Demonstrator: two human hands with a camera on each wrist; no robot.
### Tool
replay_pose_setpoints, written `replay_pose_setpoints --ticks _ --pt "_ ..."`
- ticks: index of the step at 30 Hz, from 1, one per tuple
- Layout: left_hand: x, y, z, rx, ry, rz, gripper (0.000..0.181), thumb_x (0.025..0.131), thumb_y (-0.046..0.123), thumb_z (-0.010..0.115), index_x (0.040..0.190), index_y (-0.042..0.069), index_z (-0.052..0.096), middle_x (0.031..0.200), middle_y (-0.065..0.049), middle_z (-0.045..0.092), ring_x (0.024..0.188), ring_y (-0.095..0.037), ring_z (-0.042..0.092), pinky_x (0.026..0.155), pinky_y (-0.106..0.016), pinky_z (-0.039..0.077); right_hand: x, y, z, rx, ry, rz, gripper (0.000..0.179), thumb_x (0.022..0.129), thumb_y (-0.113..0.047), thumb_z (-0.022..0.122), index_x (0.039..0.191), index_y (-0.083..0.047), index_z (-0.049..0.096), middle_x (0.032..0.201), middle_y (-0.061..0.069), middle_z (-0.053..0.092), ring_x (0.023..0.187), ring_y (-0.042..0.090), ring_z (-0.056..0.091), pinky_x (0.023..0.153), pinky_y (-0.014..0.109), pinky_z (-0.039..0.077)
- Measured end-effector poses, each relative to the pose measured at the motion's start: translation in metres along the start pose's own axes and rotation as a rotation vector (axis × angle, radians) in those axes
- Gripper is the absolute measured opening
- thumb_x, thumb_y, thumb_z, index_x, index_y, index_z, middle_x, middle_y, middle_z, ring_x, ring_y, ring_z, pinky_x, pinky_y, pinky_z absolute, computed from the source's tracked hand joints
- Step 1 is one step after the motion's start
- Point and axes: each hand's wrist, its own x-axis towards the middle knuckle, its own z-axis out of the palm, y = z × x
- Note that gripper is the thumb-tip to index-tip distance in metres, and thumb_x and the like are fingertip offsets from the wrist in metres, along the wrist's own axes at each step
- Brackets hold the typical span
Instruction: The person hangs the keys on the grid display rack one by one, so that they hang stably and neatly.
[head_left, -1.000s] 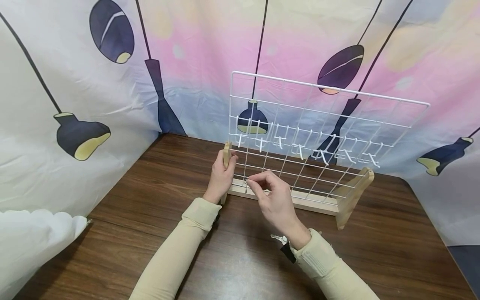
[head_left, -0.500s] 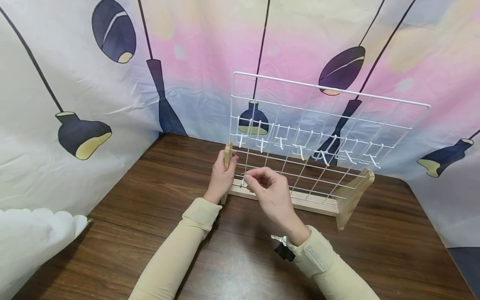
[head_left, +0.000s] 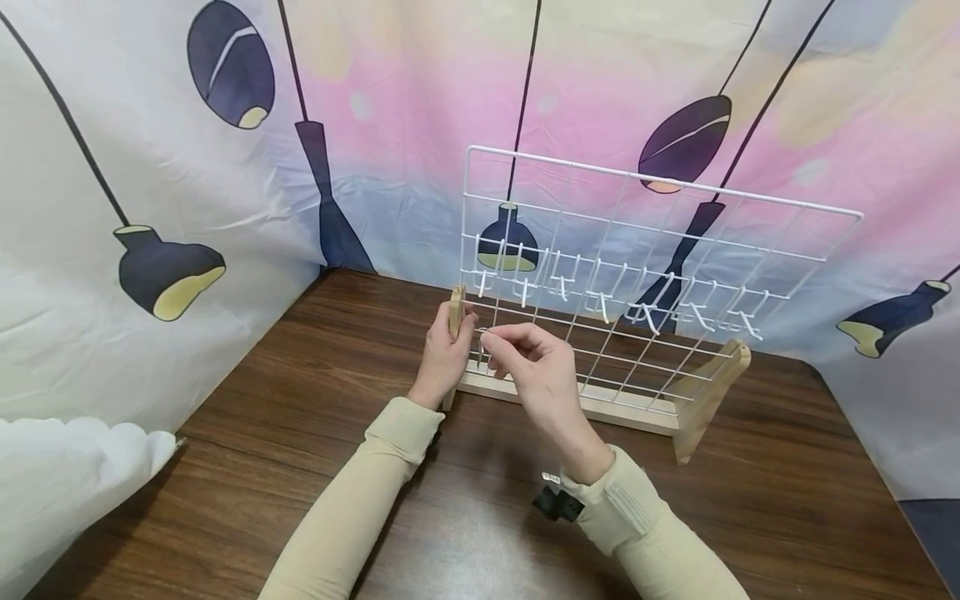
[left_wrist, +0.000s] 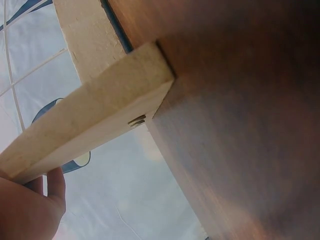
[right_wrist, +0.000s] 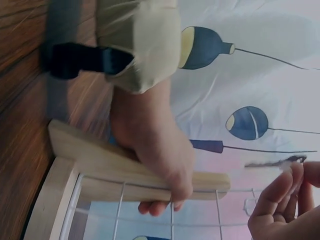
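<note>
Left hand (head_left: 442, 354): curled round wooden end support (head_left: 457, 312) of grid rack (head_left: 633, 412).
Right hand (head_left: 536, 362): pinches a metal key (right_wrist: 265, 164).
Key: lifted slightly; nearer white hooks (head_left: 524, 293), on none yet.

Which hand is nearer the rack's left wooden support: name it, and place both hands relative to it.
Left. The left hand grips the left wooden support; the right hand, pinching a key, is apart from it, to its right.
</note>
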Motion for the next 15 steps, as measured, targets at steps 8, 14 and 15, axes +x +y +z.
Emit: replay_pose_setpoints --ticks 8,14,15 --pt "0.0 -0.001 0.0 -0.001 0.002 0.007 0.021 0.101 0.015 0.052 0.119 0.003 0.054 0.106 -0.017 0.065 0.088 -0.023 0.057 0.074 -0.036 0.043 0.003 -0.005 0.008 0.134 0.049 -0.013 0.015 0.089 -0.008 0.071 0.097 0.004 0.069 0.074 0.008 0.066 0.065 0.015 0.059 0.061 0.025 0.049" --pt "0.0 0.0 0.0 0.03 0.007 0.014 0.023 0.101 0.012 0.052 0.12 -0.001 0.053 0.103 -0.017 0.064 0.087 -0.024 0.058 0.077 -0.039 0.046 0.005 -0.006 0.012 0.16 0.072 -0.016 0.017 0.088 -0.007 0.071 0.1 0.005 0.069 0.081 0.006 0.069 0.067 0.015 0.062 0.06 0.025 0.05" --pt "0.0 0.0 0.0 0.033 0.008 0.014 0.023 0.101 0.014 0.052 0.119 -0.001 0.053 0.102 -0.017 0.063 0.087 -0.024 0.057 0.078 -0.039 0.045 0.005 -0.006 0.013 0.158 0.078 -0.012 0.017 0.088 -0.008 0.072 0.1 0.005 0.069 0.083 0.005 0.069 0.067 0.014 0.063 0.06 0.025 0.05"
